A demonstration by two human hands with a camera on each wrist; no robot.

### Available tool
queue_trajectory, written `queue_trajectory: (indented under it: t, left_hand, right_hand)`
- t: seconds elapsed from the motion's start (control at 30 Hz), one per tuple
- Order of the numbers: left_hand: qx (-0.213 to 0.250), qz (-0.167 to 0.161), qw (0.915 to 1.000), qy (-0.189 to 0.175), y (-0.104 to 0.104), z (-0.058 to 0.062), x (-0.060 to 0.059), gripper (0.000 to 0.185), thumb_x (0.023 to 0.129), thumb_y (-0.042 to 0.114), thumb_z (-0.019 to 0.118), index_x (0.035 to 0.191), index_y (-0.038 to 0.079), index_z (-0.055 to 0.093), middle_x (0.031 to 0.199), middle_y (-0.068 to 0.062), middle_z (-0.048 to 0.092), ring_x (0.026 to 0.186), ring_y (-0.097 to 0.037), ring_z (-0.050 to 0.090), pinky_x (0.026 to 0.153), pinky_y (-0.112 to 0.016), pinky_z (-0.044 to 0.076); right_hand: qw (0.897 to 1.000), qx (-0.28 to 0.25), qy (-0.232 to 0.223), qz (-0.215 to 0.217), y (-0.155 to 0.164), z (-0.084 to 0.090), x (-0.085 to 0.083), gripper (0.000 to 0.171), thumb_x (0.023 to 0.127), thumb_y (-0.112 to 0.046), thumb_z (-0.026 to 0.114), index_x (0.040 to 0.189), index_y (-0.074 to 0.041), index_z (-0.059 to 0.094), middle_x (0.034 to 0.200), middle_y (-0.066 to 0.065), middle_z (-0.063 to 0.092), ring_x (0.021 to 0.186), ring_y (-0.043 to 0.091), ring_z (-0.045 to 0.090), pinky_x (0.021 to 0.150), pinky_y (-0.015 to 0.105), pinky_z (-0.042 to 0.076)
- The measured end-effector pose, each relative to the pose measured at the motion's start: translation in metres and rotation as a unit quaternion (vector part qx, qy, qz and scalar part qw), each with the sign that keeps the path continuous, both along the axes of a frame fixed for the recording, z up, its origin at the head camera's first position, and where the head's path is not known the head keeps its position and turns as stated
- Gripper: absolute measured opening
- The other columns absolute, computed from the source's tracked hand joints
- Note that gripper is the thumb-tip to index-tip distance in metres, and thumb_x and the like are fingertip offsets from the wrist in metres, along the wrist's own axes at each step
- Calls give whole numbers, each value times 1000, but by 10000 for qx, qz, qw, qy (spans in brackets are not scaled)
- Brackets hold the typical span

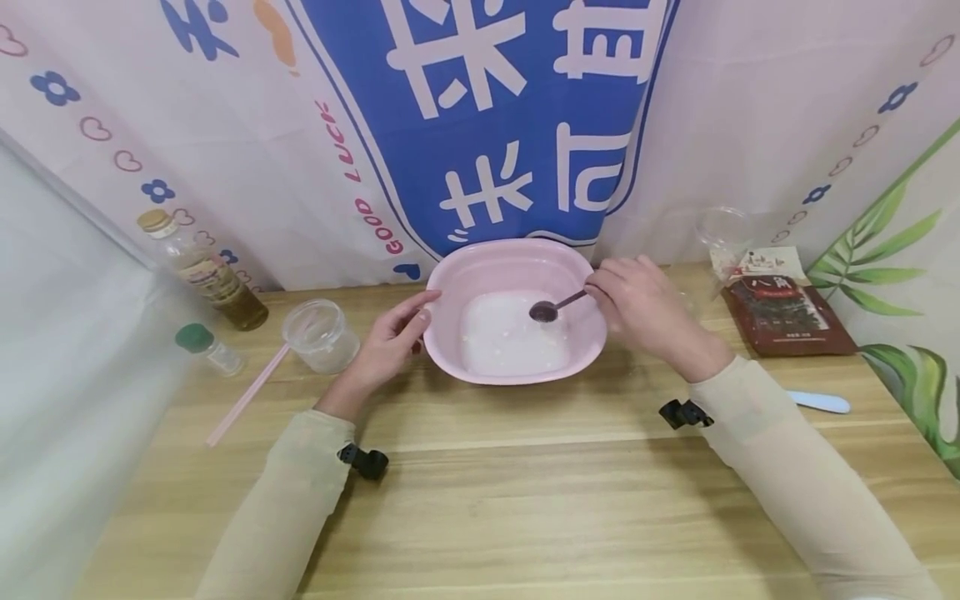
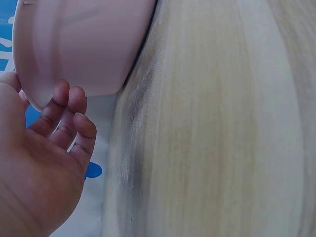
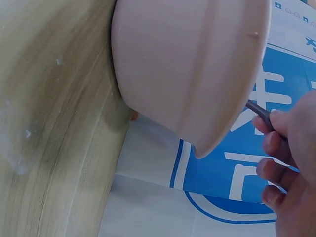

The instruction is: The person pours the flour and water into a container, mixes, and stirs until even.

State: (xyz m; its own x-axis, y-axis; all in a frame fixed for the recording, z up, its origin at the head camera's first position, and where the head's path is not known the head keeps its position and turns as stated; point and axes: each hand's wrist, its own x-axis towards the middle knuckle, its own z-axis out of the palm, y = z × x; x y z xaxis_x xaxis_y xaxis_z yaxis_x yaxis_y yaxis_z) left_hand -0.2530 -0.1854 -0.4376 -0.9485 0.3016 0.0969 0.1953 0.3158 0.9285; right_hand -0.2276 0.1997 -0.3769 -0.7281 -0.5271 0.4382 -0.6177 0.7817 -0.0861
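Observation:
A pink plastic basin (image 1: 517, 379) stands at the table's back edge, with a white material (image 1: 510, 337) covering its bottom. I cannot tell whether that is liquid or powder. My left hand (image 1: 387, 343) holds the basin's left rim between thumb and fingers; in the left wrist view its fingers (image 2: 85, 129) curl beside the outer wall. Over the right rim, my right hand (image 1: 641, 308) pinches the handle of a small dark spoon (image 1: 543, 312). The spoon's round bowl hangs above the white material. In the right wrist view only the dark handle (image 3: 258, 111) shows.
At left stand an oil bottle (image 1: 217, 283), a green-capped shaker (image 1: 210, 348) and a clear tub (image 1: 322, 342) beside a pink stick (image 1: 247, 398). At right are a brown spice packet (image 1: 787, 317), a clear plastic cup (image 1: 723, 237) and a pale blue handle (image 1: 821, 402). A printed curtain (image 1: 315, 167) hangs behind.

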Motion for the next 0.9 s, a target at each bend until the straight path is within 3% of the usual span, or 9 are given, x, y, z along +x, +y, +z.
queue_trajectory:
  t: [0.2, 0.37, 0.5, 0.7, 0.9]
  left_hand:
    - [11, 28, 10000, -42, 0, -2, 0, 41, 114, 19, 53, 154, 10, 59, 97, -6, 62, 78, -33, 59, 67, -30, 52]
    - [-13, 11, 10000, -42, 0, -2, -1, 42, 114, 20, 53, 155, 11, 59, 100, -7, 64, 79, -32, 60, 68, -30, 52]
    - [-7, 3, 10000, -20, 0, -2, -1, 42, 114, 20, 53, 154, 11, 59, 102, -8, 65, 79, -32, 60, 68, -30, 53]
    - [-1, -27, 10000, -25, 1, -3, -1, 42, 114, 21, 53, 155, 11, 59, 101, -8, 65, 79, -33, 60, 67, -31, 53]
    - [10, -36, 10000, -7, 0, -5, -1, 42, 115, 21, 52, 155, 11, 58, 103, -9, 66, 77, -29, 60, 66, -30, 53]
  right_hand:
    - [9994, 265, -217, 30, 1, 0, 1, 16, 101, -5, 67, 112, -1, 77, 109, 15, 76, 104, 36, 68, 86, 46, 47]
    - [9997, -53, -142, 194, 6, 3, 3, 13, 100, -3, 66, 108, 1, 76, 105, 15, 75, 100, 37, 67, 85, 47, 47]
    - [9988, 205, -216, 397, 10, 4, 2, 15, 100, -4, 67, 111, 1, 76, 109, 16, 75, 103, 36, 67, 89, 48, 50]
    - [9982, 379, -18, 468, 12, 5, 3, 14, 99, -3, 69, 110, 0, 76, 108, 14, 76, 99, 34, 67, 83, 45, 48]
    - [9970, 346, -303, 627, 3, 3, 3, 14, 104, -9, 66, 111, -3, 76, 108, 11, 76, 101, 33, 67, 87, 45, 49]
